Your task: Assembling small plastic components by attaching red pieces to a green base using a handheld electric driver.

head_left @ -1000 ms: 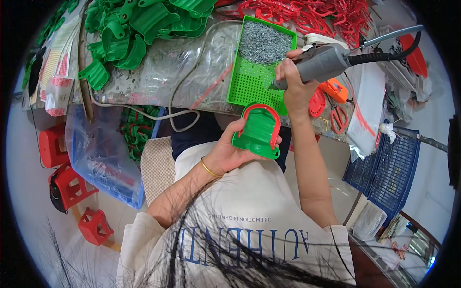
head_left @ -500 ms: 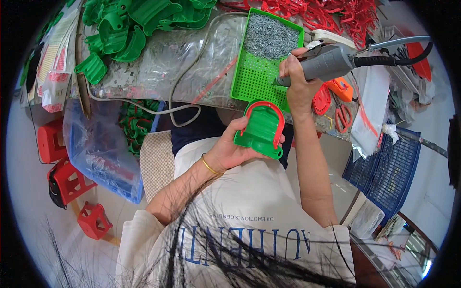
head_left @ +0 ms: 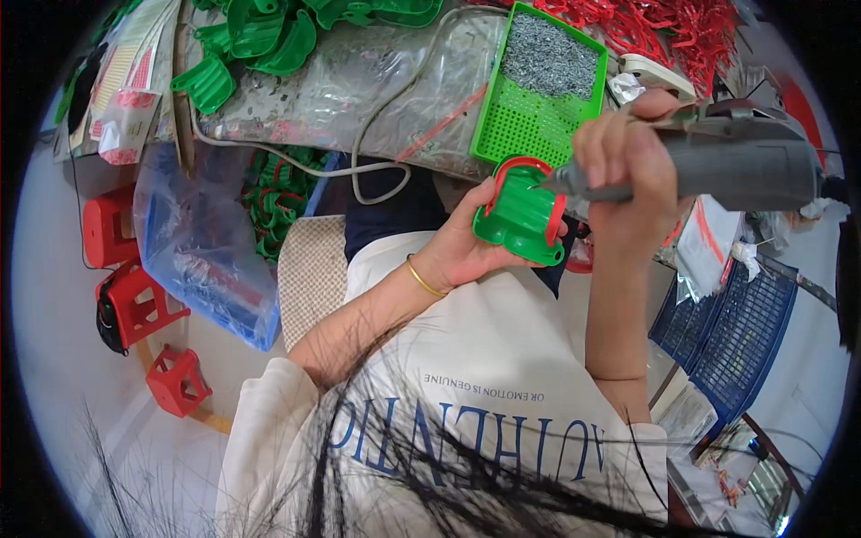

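My left hand (head_left: pixel 457 244) grips a green plastic scoop-shaped part (head_left: pixel 518 215) from its left and lower side, close in front of my shirt. A red U-shaped plastic piece (head_left: pixel 557 221) lies around the green part's far and right edges. My right hand (head_left: pixel 632 166) is wrapped round a grey electric screwdriver (head_left: pixel 740 166), held nearly level. Its tip points left and reaches the upper right of the green part; whether it touches a screw is too small to tell. Just beyond is a bright green perforated tray (head_left: pixel 527 134), holding a heap of small silver screws (head_left: pixel 552 58).
Green plastic parts (head_left: pixel 269 36) are piled at the table's far left, red strips (head_left: pixel 677 40) at the far right. A grey cable (head_left: pixel 430 54) loops over the table edge. A plastic-lined blue crate (head_left: pixel 206 269), red stools (head_left: pixel 148 305) and a dark blue basket (head_left: pixel 731 314) stand around.
The screwdriver has come from over the tray toward me, its tip now at the green part. That part is more tilted. The whole view has shifted, with the table farther up and right.
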A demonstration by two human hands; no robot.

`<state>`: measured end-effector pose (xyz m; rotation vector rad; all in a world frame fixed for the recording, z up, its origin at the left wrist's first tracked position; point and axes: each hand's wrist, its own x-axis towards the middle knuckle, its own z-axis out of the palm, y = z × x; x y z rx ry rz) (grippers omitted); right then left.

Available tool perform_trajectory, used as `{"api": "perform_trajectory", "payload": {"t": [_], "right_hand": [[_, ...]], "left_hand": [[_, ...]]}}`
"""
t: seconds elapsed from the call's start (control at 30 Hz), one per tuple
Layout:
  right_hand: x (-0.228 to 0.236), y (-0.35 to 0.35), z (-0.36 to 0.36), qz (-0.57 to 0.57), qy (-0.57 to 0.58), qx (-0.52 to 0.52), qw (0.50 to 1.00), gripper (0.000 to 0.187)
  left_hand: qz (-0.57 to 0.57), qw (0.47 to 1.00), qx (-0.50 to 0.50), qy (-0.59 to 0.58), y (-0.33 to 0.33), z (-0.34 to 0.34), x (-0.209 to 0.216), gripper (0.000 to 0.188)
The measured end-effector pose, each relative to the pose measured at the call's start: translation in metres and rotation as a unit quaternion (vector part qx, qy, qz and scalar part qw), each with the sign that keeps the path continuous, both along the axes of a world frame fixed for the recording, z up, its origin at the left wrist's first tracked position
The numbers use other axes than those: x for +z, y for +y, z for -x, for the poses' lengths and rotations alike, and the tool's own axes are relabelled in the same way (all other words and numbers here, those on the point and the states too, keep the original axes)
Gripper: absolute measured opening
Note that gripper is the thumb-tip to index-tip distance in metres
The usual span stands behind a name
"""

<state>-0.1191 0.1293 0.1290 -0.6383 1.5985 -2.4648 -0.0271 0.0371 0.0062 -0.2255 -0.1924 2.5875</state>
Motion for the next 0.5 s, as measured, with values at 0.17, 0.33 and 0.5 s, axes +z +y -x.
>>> {"api": "perform_trajectory", "payload": {"t": [0.17, 0.33, 0.5], "right_hand": [[-0.005, -0.017, -0.021, -0.035, -0.021, 0.004, 0.999, 0.023], [-0.013, -0.021, -0.023, -0.036, -0.015, -0.002, 0.999, 0.022], [-0.015, -0.022, -0.028, -0.062, -0.003, -0.009, 0.998, 0.018]], "left_hand": [[0.018, 0.999, 0.002, -0.033, -0.002, -0.002, -0.001, 0.056], [0.045, 0.999, 0.012, -0.008, -0.002, -0.002, -0.002, 0.058], [0.074, 0.997, 0.017, 0.003, -0.002, -0.004, 0.0, 0.058]]}}
